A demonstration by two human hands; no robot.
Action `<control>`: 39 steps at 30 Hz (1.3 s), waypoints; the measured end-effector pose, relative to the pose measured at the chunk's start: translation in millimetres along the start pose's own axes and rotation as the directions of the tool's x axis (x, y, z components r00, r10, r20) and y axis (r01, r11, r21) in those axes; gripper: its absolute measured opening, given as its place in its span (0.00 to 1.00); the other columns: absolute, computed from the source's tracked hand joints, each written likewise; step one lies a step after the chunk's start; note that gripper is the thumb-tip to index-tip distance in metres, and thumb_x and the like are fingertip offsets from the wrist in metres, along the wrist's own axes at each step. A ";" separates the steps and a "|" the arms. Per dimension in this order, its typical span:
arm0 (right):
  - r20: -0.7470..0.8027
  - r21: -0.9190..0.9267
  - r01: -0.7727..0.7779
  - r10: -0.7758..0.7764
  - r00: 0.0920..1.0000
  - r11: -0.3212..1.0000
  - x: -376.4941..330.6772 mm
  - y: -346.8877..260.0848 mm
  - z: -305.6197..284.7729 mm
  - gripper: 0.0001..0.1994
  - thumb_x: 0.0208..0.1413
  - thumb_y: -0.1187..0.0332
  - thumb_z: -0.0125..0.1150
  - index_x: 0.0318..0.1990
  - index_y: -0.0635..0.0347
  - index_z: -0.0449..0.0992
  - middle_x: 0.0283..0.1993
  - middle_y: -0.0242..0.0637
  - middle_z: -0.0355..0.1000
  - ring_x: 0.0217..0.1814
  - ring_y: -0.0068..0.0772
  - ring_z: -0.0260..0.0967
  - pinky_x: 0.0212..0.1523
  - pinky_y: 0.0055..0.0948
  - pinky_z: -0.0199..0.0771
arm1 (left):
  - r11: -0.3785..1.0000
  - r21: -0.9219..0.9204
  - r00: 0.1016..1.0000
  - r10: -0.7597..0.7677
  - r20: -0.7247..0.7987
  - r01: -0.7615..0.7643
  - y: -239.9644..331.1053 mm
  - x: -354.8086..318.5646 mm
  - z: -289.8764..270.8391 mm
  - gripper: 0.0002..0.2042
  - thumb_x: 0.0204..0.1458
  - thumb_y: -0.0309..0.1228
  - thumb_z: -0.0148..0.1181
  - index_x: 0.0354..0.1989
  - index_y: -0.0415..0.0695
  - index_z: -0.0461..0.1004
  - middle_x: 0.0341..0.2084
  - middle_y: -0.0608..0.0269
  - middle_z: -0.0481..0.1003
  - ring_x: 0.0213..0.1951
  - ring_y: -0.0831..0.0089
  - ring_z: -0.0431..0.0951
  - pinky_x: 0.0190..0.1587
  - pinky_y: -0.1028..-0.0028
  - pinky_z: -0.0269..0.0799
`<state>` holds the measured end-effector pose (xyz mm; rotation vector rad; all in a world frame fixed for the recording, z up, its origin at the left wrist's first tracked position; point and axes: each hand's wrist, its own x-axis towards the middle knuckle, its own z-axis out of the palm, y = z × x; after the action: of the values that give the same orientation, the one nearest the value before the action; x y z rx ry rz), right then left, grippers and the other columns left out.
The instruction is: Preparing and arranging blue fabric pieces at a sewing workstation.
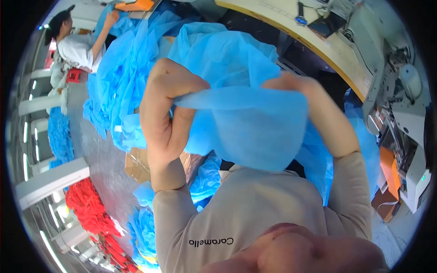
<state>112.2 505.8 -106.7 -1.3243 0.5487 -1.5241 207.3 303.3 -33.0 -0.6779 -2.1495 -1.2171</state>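
Note:
A sheet of thin, see-through blue fabric [259, 132] is stretched between my two hands in front of my chest. Its upper edge is folded over into a band, and the lower part hangs loose. My left hand [170, 107] pinches the band's left end between thumb and fingers. At the other end, my right hand [291, 83] is closed on the fabric, its fingertips partly hidden and blurred. Right behind the sheet lies a large heap of the same blue fabric [209, 50].
A pale table [337, 43] curves across the upper right, with a white-grey sewing machine [405, 118] at the far right. At upper left another person [79, 48] handles blue fabric. Red piles [91, 207] and a cardboard box [136, 164] are on the left.

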 end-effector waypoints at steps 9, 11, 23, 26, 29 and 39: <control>-0.334 0.309 0.509 -0.410 0.849 0.804 -86.5 59.1 45.8 0.29 0.47 0.49 0.64 0.47 0.69 0.73 0.47 0.44 0.73 0.48 0.39 0.70 0.50 0.38 0.67 | 0.979 0.120 0.876 -0.202 0.438 0.166 0.0 19.3 38.7 0.04 0.42 0.18 0.58 0.28 0.37 0.74 0.23 0.59 0.70 0.25 0.70 0.69 0.26 0.76 0.60; -0.329 0.271 0.795 -0.724 0.606 0.543 -93.6 107.3 51.4 0.30 0.42 0.53 0.67 0.47 0.69 0.73 0.47 0.46 0.72 0.50 0.41 0.69 0.52 0.41 0.65 | 0.976 0.043 0.874 -0.209 0.439 0.212 -8.4 25.6 75.4 0.05 0.40 0.18 0.61 0.26 0.38 0.74 0.21 0.60 0.70 0.24 0.71 0.68 0.26 0.77 0.59; -0.121 0.164 -0.855 -0.850 -0.512 0.491 -230.4 3.9 173.8 0.14 0.45 0.76 0.54 0.42 0.58 0.68 0.34 0.30 0.65 0.35 0.26 0.62 0.40 0.22 0.64 | 0.960 -0.073 0.816 0.267 0.513 -0.269 31.2 18.6 246.8 0.08 0.41 0.25 0.66 0.32 0.46 0.77 0.20 0.69 0.70 0.19 0.73 0.70 0.20 0.75 0.64; -0.384 -0.131 -0.895 -0.854 -0.352 0.427 -238.9 0.4 163.9 0.18 0.45 0.75 0.53 0.47 0.57 0.66 0.38 0.33 0.62 0.41 0.26 0.59 0.44 0.22 0.60 | 0.940 0.059 0.818 0.260 0.513 -0.336 -15.3 20.2 268.4 0.10 0.43 0.23 0.63 0.35 0.48 0.75 0.26 0.65 0.71 0.27 0.68 0.74 0.25 0.72 0.69; -0.586 -0.310 -0.718 -0.720 -0.373 0.624 -236.7 3.5 156.9 0.18 0.48 0.76 0.49 0.49 0.59 0.64 0.38 0.32 0.57 0.41 0.22 0.53 0.41 0.20 0.54 | 0.941 0.133 0.861 0.221 0.459 -0.312 -42.9 19.8 270.9 0.09 0.42 0.21 0.61 0.33 0.47 0.73 0.31 0.63 0.72 0.32 0.66 0.74 0.28 0.71 0.71; -0.453 -0.315 -0.702 -0.751 -0.480 0.638 -236.8 0.1 144.8 0.07 0.59 0.74 0.49 0.44 0.62 0.65 0.35 0.27 0.60 0.37 0.16 0.55 0.41 0.17 0.56 | 0.963 0.082 0.907 0.212 0.365 -0.258 -56.9 36.6 276.5 0.12 0.39 0.17 0.56 0.34 0.43 0.73 0.34 0.61 0.72 0.34 0.62 0.74 0.32 0.69 0.72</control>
<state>221.0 752.3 -173.5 0.6502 2.9312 -2.2867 80.0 525.2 -157.8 -1.1353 -2.3223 -0.8688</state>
